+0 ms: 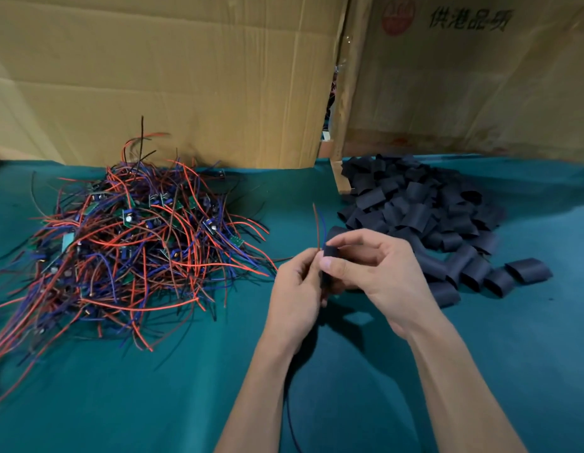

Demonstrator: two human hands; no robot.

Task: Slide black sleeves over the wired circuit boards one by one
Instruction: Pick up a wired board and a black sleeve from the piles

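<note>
Black flattened tube sleeve: we pinch it in our right hand, above the green cloth tabletop.
Left hand: we grip thin red and blue wires beside the sleeve.

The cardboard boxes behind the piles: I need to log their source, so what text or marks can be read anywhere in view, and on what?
"供港品-须": dark print on the right brown cardboard box; the last character is blurred, so uncertain.
Round red stamp on the same box: characters too blurred to read.
Small green circuit boards in the wire pile: markings too small to read.
</note>
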